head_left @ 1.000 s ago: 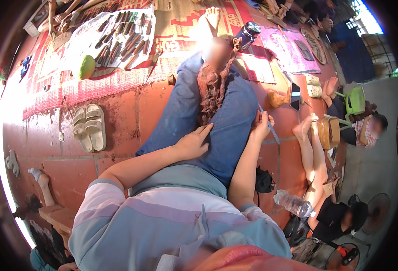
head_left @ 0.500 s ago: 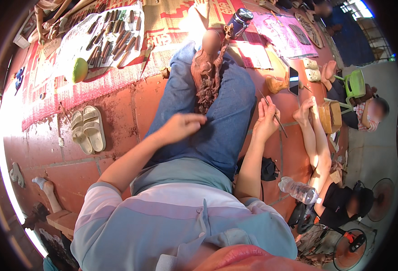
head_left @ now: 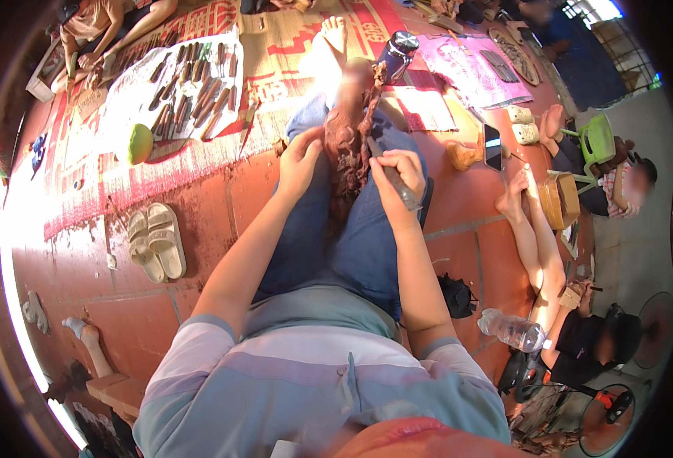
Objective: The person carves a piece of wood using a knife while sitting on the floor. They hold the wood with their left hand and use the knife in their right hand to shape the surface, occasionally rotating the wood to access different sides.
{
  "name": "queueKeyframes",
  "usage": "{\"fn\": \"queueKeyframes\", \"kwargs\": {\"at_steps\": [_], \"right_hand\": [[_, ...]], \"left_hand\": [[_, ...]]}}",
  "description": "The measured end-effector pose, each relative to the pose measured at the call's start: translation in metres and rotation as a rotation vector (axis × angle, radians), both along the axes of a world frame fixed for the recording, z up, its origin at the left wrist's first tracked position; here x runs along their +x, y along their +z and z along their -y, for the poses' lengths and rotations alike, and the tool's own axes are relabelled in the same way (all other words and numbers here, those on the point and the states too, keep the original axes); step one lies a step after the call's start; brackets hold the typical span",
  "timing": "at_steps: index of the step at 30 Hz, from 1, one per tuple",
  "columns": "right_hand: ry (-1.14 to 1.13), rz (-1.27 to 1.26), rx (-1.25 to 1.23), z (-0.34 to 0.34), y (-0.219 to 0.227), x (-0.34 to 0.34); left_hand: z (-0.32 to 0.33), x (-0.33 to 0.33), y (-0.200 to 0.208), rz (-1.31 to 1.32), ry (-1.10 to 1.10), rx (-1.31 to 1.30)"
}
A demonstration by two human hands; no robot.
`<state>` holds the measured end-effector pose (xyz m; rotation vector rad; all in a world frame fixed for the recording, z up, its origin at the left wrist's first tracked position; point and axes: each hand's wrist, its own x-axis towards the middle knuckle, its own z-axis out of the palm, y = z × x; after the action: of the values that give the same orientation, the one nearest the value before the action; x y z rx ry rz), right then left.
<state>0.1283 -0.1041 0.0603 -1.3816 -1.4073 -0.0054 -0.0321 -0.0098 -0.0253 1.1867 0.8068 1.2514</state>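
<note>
A reddish-brown wood carving (head_left: 346,153) of a figure with a knobbly staff rests between my jeans-clad thighs, its rounded top away from me. My left hand (head_left: 300,162) is closed against the carving's left side, with the fingertips at its edge. On the other side, my right hand (head_left: 399,182) grips a slim carving chisel (head_left: 408,198). The chisel's dark tip reaches the carving's right side near the staff, and its thicker handle end sticks out toward me below the fingers. My fingers cover the middle of the tool.
Many carving tools (head_left: 199,84) lie on a white cloth at the far left, near a green fruit (head_left: 139,143). Beige sandals (head_left: 158,243) sit left. A dark flask (head_left: 399,53) stands ahead, a phone (head_left: 493,145) lies right. A plastic bottle (head_left: 513,330) and other people's legs are close by right.
My left hand has moved up from my lap to the carving's left side. My right hand has brought the tool in from the right to the carving. The view has shifted slightly.
</note>
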Motion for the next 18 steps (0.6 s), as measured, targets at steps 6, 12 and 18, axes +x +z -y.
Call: {"fn": "queueKeyframes", "kwargs": {"at_steps": [6, 12, 18], "right_hand": [[0.004, -0.039, 0.012, 0.000, -0.001, -0.003], [0.057, -0.061, -0.060, -0.004, 0.015, 0.005], [0.097, -0.108, -0.076, 0.003, 0.017, 0.006]], "left_hand": [[0.011, -0.002, 0.008, -0.139, 0.096, 0.128], [0.015, 0.007, 0.007, -0.170, 0.164, 0.182], [0.011, 0.003, 0.005, -0.099, 0.082, 0.135]]}}
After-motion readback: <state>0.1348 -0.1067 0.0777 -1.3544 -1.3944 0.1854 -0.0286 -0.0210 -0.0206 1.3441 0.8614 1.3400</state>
